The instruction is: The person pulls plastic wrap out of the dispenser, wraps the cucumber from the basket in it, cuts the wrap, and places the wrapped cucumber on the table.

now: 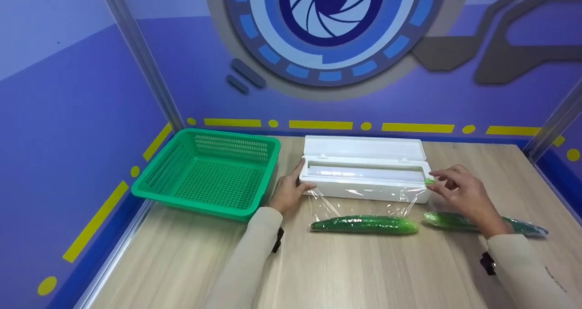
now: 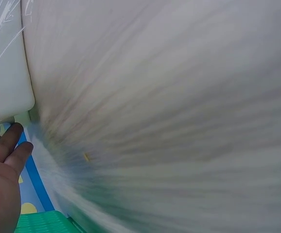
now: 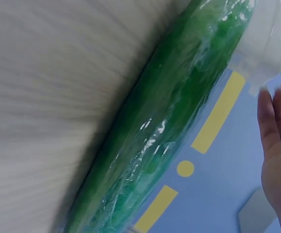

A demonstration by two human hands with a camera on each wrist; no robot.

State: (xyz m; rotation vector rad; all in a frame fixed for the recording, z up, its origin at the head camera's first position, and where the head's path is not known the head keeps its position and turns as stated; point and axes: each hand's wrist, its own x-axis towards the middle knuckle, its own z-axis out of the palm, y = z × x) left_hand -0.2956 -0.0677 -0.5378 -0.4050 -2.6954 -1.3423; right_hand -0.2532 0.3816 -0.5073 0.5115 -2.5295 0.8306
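A white cling film dispenser (image 1: 363,191) lies with its lid (image 1: 363,148) raised, a roll of film (image 1: 363,173) inside. My left hand (image 1: 287,191) grips its left end, thumb at the front; in the left wrist view, fingers (image 2: 7,145) show beside the box corner. At the right end, my right hand (image 1: 468,195) pinches the small green slide cutter (image 1: 428,181) between thumb and index finger. Clear film (image 1: 354,204) stretches from the box's front down to a cucumber (image 1: 363,225). A second cucumber (image 3: 155,126), wrapped in film, lies under my right wrist.
To the left of the dispenser stands a green plastic basket (image 1: 252,209) with perforated sides. Blue printed wall panels (image 1: 182,72) rise behind and at both sides of the wooden table (image 1: 363,272).
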